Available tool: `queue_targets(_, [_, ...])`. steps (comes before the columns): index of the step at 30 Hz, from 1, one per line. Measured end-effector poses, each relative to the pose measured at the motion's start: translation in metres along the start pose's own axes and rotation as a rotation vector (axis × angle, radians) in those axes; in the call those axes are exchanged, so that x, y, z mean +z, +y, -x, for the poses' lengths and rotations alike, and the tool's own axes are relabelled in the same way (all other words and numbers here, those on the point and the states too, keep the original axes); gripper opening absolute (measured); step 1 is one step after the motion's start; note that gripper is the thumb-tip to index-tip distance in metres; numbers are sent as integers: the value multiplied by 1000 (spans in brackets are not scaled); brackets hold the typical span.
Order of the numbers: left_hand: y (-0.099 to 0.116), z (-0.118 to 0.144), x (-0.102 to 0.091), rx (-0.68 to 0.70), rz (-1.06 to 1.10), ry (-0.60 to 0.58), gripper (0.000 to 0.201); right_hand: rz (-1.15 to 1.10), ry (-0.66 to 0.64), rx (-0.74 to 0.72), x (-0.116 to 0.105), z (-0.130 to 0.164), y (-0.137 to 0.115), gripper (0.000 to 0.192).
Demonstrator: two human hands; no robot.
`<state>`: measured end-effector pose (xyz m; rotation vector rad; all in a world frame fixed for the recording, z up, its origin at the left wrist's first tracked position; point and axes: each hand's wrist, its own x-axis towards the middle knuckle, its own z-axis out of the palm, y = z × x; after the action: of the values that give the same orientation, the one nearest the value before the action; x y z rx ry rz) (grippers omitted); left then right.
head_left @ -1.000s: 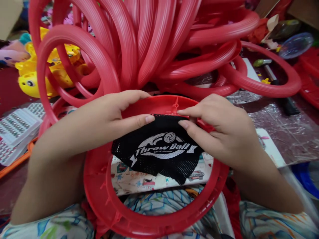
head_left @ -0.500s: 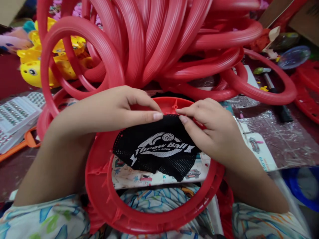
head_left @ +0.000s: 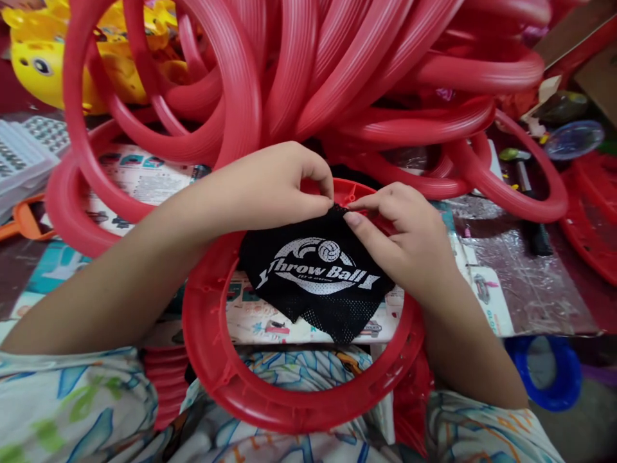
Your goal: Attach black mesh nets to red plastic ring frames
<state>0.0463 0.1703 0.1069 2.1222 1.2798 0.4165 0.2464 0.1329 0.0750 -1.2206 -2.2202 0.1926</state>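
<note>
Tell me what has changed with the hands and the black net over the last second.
The left hand went from lying flat on the black mesh net to a thumb-and-finger pinch on its top edge. The right hand drew in, so both sets of fingertips now meet at the far rim of the red ring. The net's upper edge has bunched narrower. The ring stayed on the lap, and the pile of red rings behind is unchanged.

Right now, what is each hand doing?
Left hand: closed, pinching the top edge of the black mesh net.
Right hand: fingers pinching the same edge, over the red ring.
</note>
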Motion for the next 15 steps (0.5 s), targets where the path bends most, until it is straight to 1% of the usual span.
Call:
queue_targets(3, [-1, 0, 5, -3, 18, 39, 20, -30, 80, 20, 2, 0, 1, 15])
queue_targets(9, [-2, 1, 8, 13, 23, 73, 21, -71, 68, 19, 4, 0, 2, 11])
queue_targets(15, [4, 2, 7, 26, 10, 55, 17, -97, 108, 39, 3, 0, -1, 13])
